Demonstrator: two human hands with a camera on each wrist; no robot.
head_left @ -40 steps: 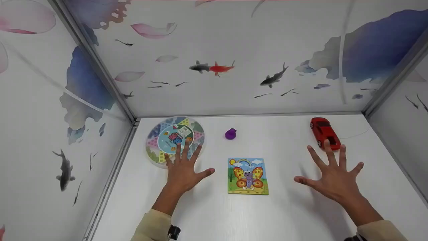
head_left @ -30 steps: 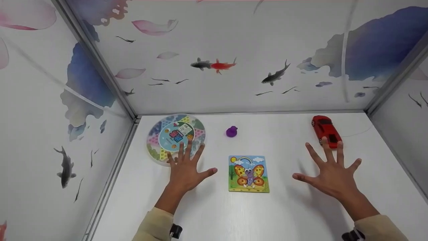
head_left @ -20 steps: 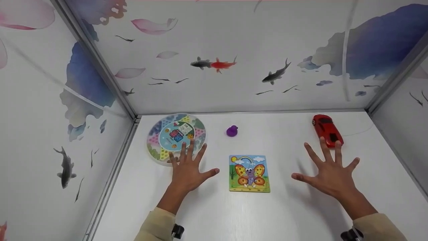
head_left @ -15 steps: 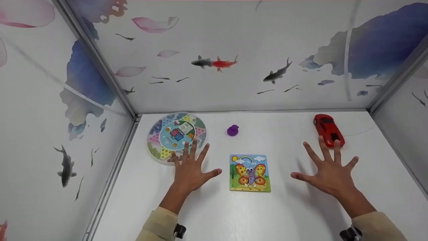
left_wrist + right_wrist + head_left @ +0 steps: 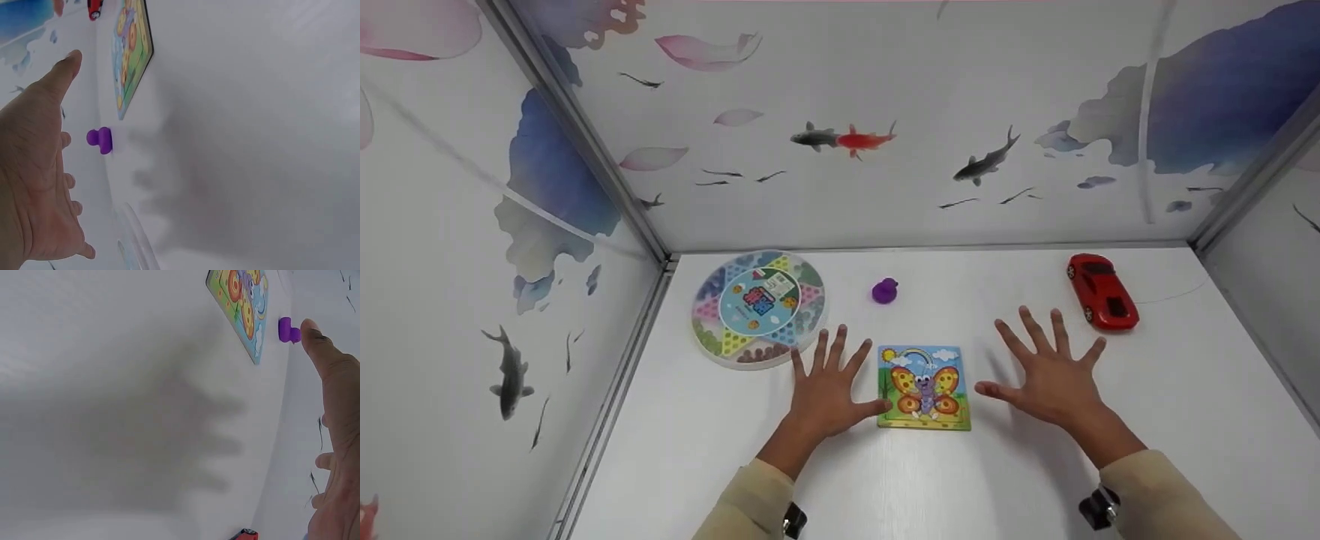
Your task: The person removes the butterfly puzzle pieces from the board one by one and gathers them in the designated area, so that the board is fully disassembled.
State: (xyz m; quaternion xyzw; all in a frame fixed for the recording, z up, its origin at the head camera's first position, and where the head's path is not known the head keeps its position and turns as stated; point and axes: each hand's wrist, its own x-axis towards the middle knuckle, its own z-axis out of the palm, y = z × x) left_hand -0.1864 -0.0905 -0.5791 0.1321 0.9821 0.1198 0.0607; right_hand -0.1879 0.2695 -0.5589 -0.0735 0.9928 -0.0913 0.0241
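A square butterfly puzzle board (image 5: 924, 386) (image 5: 133, 52) (image 5: 241, 305) lies flat on the white table (image 5: 885, 480). My left hand (image 5: 829, 386) (image 5: 39, 169) hovers spread just left of it, thumb tip at its lower left edge. My right hand (image 5: 1046, 371) (image 5: 337, 439) hovers spread just right of it, thumb pointing at the board. Both hands hold nothing. A small purple toy (image 5: 884, 291) (image 5: 100, 139) (image 5: 288, 330) sits behind the board.
A round colourful game board (image 5: 758, 307) lies at the back left. A red toy car (image 5: 1102, 301) (image 5: 95, 8) (image 5: 243, 534) stands at the back right. Walls printed with fish enclose the table on three sides.
Both hands have moved inward toward the puzzle board; the left one left the round game board, the right one drew away from the red car. The objects stayed put.
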